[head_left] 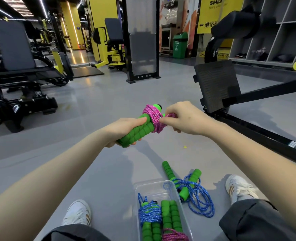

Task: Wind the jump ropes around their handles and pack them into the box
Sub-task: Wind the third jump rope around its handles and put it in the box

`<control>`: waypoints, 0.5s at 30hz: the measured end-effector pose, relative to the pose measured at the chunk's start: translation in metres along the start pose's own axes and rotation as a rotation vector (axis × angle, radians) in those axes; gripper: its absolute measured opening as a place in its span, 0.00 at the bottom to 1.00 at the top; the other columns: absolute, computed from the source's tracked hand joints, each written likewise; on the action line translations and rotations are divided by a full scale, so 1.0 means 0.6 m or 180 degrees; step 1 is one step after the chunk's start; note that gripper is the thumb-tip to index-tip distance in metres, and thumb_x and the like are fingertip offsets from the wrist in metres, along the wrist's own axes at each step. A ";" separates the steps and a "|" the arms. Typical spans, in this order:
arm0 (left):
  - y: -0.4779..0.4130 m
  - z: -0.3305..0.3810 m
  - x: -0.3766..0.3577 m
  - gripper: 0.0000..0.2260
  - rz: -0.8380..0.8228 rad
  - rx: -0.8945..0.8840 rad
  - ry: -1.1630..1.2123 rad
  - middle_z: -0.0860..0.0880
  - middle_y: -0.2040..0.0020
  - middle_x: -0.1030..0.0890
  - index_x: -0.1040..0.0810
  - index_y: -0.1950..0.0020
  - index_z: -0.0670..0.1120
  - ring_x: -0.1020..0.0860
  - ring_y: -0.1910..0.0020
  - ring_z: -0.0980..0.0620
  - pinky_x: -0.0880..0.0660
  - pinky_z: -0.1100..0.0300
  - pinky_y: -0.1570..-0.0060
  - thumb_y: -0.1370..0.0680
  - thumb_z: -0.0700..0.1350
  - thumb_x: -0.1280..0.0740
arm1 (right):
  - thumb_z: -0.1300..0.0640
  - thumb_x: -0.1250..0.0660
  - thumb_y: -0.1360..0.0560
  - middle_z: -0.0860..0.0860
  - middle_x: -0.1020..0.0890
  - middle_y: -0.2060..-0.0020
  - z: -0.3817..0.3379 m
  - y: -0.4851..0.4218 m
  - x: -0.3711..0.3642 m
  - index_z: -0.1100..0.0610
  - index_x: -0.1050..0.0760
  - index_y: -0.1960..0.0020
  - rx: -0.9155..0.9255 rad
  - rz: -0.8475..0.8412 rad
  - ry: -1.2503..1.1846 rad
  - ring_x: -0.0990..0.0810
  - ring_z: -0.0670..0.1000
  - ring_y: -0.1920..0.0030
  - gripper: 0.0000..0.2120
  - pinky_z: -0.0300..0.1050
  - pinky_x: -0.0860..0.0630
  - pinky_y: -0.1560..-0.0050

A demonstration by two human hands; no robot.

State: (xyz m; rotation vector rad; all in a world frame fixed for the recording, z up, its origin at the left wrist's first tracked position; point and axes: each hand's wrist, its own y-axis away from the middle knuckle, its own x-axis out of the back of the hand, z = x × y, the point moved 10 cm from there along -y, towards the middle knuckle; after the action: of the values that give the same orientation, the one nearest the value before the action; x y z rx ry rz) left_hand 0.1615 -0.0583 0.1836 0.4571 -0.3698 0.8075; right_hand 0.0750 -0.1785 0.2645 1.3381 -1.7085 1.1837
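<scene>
Two boxed ropes (150, 212), one loose rope (198, 197); left grip (124, 129), right grip (187, 117) clasping pink rope (153, 115)

- A grey floor (109, 101) is spread across the gym.
- A green bin (180, 45) is set at the far wall, left of a yellow sign (218, 14) marked "SMILE".
- A black ribbed footplate (216, 85) is mounted, tilted, at the right.
- Grey open shelving (274, 37) is placed behind it.
- A yellow-and-black exercise machine (109, 54) is stood at the back.
- A small yellow scrap (184, 146) is left on the floor.

Gym: weight machines (109, 47), lockers (272, 37)
</scene>
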 end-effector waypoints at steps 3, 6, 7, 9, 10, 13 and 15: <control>0.008 0.014 -0.012 0.19 -0.0159 -0.0152 -0.0359 0.48 0.56 0.19 0.20 0.47 0.51 0.22 0.64 0.51 0.28 0.63 0.66 0.25 0.64 0.39 | 0.52 0.35 0.24 0.49 0.26 0.71 0.003 0.002 0.005 0.58 0.28 0.63 0.0146 0.0169 -0.0073 0.29 0.47 0.69 0.13 0.45 0.35 0.66; 0.013 0.028 -0.026 0.17 -0.0191 -0.0310 -0.0477 0.49 0.58 0.20 0.20 0.49 0.51 0.23 0.66 0.52 0.28 0.67 0.70 0.23 0.62 0.39 | 0.55 0.31 0.26 0.52 0.25 0.73 0.015 0.000 0.002 0.58 0.31 0.65 -0.0013 0.0306 -0.0736 0.28 0.48 0.73 0.13 0.41 0.33 0.70; 0.013 0.032 -0.029 0.17 -0.0175 -0.0352 -0.0494 0.49 0.59 0.21 0.20 0.49 0.51 0.23 0.66 0.52 0.28 0.67 0.70 0.23 0.62 0.39 | 0.58 0.30 0.27 0.53 0.25 0.75 0.023 0.000 0.002 0.59 0.31 0.65 -0.0130 0.0360 -0.1180 0.28 0.47 0.76 0.13 0.39 0.31 0.73; 0.012 0.040 -0.034 0.18 -0.0126 -0.0429 -0.0609 0.49 0.59 0.22 0.21 0.49 0.47 0.24 0.66 0.51 0.28 0.65 0.69 0.23 0.61 0.39 | 0.61 0.30 0.27 0.56 0.24 0.74 0.035 0.000 -0.002 0.61 0.28 0.62 -0.0284 0.0383 -0.1895 0.26 0.46 0.78 0.09 0.38 0.28 0.74; 0.011 0.044 -0.036 0.19 -0.0095 -0.0470 -0.0708 0.48 0.60 0.23 0.21 0.49 0.46 0.24 0.65 0.51 0.29 0.64 0.69 0.23 0.60 0.38 | 0.62 0.31 0.26 0.57 0.23 0.73 0.037 -0.001 -0.002 0.63 0.26 0.60 -0.0270 0.0366 -0.2033 0.25 0.46 0.76 0.07 0.39 0.26 0.72; 0.010 0.055 -0.028 0.18 0.0154 -0.0554 -0.1140 0.48 0.62 0.24 0.23 0.53 0.45 0.25 0.66 0.50 0.30 0.62 0.67 0.24 0.60 0.38 | 0.63 0.33 0.25 0.60 0.23 0.68 0.033 -0.001 -0.005 0.67 0.25 0.56 -0.0096 0.0223 -0.1943 0.23 0.52 0.69 0.06 0.49 0.23 0.64; 0.012 0.067 -0.017 0.18 0.0391 -0.0587 -0.1556 0.48 0.63 0.24 0.24 0.56 0.46 0.26 0.66 0.51 0.31 0.61 0.67 0.24 0.61 0.38 | 0.62 0.34 0.24 0.59 0.24 0.65 0.028 0.000 -0.008 0.64 0.25 0.56 0.0006 0.0165 -0.1771 0.24 0.51 0.68 0.05 0.45 0.24 0.64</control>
State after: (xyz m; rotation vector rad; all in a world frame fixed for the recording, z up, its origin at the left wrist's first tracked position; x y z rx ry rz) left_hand 0.1439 -0.0810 0.2141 0.4593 -0.9256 0.7668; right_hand 0.0767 -0.1923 0.2541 1.7463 -2.1286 0.8843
